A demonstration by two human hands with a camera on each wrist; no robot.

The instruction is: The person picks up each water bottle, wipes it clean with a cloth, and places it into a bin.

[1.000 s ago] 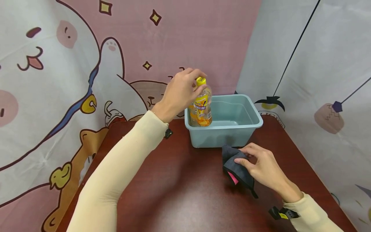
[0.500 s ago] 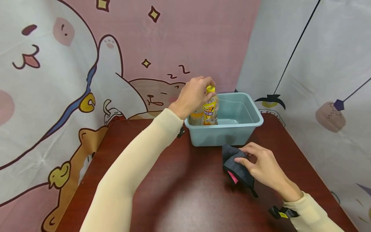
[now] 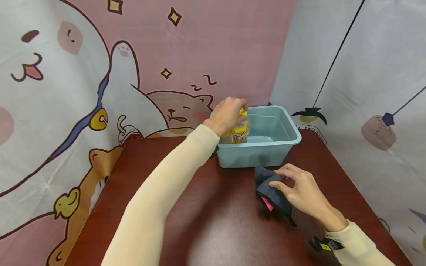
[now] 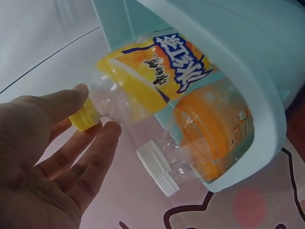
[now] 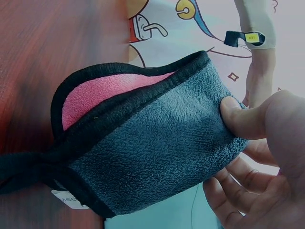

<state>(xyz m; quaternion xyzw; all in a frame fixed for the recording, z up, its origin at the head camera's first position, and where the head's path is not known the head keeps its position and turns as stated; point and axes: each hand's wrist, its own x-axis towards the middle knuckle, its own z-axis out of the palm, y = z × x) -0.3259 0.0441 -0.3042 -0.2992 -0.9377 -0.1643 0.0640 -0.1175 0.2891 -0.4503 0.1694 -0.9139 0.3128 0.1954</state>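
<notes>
My left hand pinches the yellow cap of a clear plastic drink bottle with a yellow and orange label. The bottle stands inside the left end of the light blue plastic bin. Beside it in the bin is a second clear bottle with a white cap and orange label, mostly hidden behind my hand in the head view. In front of the bin, my right hand pinches a folded dark grey cloth between thumb and fingers. The cloth has black edging, a pink inner side and a hanging loop.
The bin stands at the back of a dark red-brown table. Behind the table hangs a pink and white cartoon curtain, with a pale curtain on the right. A white tag shows at the cloth's edge.
My left hand has moved right and down, lowering the yellow-capped bottle deeper into the bin beside the other bottle. My right hand and the cloth have stayed in place.
</notes>
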